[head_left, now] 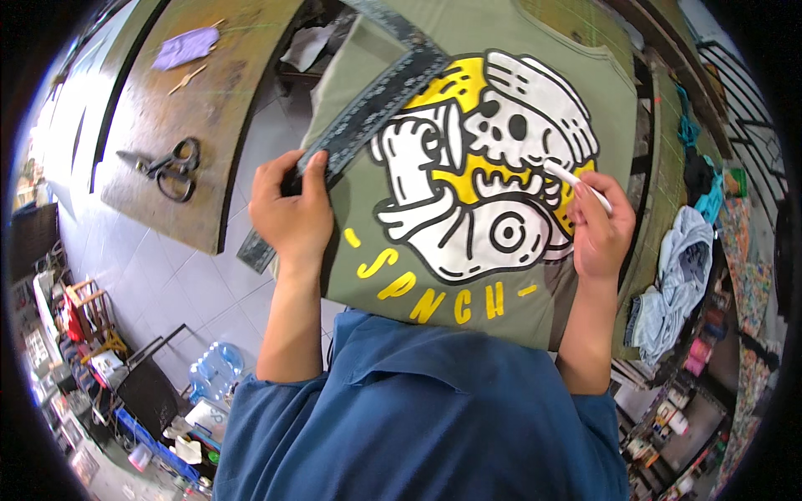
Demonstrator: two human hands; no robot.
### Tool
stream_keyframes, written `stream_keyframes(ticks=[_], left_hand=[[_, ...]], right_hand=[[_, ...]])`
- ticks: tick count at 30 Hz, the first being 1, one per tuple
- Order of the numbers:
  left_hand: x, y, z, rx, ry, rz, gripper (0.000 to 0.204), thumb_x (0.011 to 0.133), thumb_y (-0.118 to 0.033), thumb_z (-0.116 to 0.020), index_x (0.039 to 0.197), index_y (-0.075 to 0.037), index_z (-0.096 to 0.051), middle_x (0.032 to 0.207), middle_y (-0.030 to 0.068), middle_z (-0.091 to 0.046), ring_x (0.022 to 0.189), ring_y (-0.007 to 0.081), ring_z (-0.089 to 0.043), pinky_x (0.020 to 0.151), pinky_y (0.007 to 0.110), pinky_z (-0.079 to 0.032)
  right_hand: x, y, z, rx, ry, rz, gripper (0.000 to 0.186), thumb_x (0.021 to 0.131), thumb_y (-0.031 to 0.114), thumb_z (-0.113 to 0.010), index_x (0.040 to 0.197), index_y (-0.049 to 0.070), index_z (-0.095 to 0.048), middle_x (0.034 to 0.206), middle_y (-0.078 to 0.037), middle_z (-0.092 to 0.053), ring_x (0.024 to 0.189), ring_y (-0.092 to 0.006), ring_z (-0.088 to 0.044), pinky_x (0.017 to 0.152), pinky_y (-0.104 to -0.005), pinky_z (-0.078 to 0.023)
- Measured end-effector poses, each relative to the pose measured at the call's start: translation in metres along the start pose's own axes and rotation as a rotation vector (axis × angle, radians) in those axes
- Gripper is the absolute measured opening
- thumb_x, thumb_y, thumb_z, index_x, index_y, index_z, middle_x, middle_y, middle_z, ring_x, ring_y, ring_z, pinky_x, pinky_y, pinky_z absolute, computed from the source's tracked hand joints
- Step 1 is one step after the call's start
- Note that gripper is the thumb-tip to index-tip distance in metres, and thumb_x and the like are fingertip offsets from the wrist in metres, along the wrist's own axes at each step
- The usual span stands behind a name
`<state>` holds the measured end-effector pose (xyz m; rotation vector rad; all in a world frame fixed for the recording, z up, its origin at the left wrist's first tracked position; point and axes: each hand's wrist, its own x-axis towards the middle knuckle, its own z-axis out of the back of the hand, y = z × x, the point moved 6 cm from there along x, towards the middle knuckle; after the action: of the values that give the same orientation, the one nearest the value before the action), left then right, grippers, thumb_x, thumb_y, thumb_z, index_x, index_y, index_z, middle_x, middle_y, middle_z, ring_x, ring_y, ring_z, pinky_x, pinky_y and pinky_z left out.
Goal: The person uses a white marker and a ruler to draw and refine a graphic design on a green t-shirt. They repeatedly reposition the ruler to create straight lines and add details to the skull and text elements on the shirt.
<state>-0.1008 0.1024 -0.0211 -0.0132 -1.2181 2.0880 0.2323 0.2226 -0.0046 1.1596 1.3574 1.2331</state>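
Observation:
An olive-green garment (351,250) lies spread out in front of me, printed with a cartoon skull figure in white, yellow and black and yellow lettering below it. My left hand (292,209) is closed around the long arm of a dark L-shaped ruler with pale markings (376,100). That ruler slants over the garment's left side, its lower end sticking out past the hand. Over the right part of the print, my right hand (600,221) pinches a white pen-like stick (576,185). The stick's tip points up and left at the skull's jaw; I cannot tell whether it touches the cloth.
Black-handled scissors (171,169) lie on a wooden tabletop (213,108) at the left, below a purple cloth piece (185,48). Light-blue denim (675,280) hangs at the right. Clear blue plastic bottles (217,367) stand on the tiled floor (180,288).

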Motion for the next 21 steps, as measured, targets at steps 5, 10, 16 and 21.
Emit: stream_keyframes(ticks=[5, 10, 16, 21], left_hand=[[-0.005, 0.006, 0.011, -0.038, 0.088, 0.147, 0.021, 0.073, -0.023, -0.074, 0.081, -0.005, -0.066, 0.075, 0.0071, -0.062, 0.067, 0.0185, -0.059, 0.063, 0.029, -0.045], [-0.005, 0.012, 0.023, -0.016, 0.169, 0.210, 0.022, 0.074, -0.024, -0.074, 0.081, -0.005, -0.067, 0.073, 0.0074, -0.064, 0.066, 0.0167, -0.059, 0.063, 0.028, -0.045], [0.018, -0.008, 0.014, -0.153, 0.305, 0.181, 0.023, 0.074, -0.022, -0.074, 0.081, -0.001, -0.067, 0.067, 0.0036, -0.063, 0.061, 0.0090, -0.055, 0.059, 0.023, -0.043], [0.037, -0.018, -0.013, -0.295, 0.427, 0.135, 0.024, 0.074, -0.021, -0.075, 0.080, 0.000, -0.066, 0.065, 0.0008, -0.061, 0.058, 0.0050, -0.051, 0.054, 0.020, -0.039]], right_hand=[[-0.029, 0.007, -0.017, 0.002, 0.034, -0.020, 0.014, 0.081, 0.001, -0.063, 0.094, -0.002, -0.061, 0.070, -0.001, -0.057, 0.059, -0.0046, -0.048, 0.053, -0.0167, -0.036], [-0.048, 0.013, -0.027, 0.035, 0.075, 0.025, 0.014, 0.081, 0.001, -0.062, 0.095, -0.002, -0.061, 0.072, -0.002, -0.059, 0.059, -0.0045, -0.049, 0.053, -0.0167, -0.036], [-0.077, 0.010, -0.023, 0.056, -0.032, 0.039, 0.014, 0.082, 0.002, -0.063, 0.095, -0.002, -0.061, 0.072, -0.001, -0.058, 0.060, -0.0037, -0.048, 0.053, -0.0159, -0.035], [-0.103, 0.005, -0.014, -0.052, -0.146, 0.032, 0.015, 0.082, 0.003, -0.063, 0.096, -0.002, -0.061, 0.073, -0.001, -0.057, 0.060, -0.0033, -0.047, 0.053, -0.0159, -0.035]])
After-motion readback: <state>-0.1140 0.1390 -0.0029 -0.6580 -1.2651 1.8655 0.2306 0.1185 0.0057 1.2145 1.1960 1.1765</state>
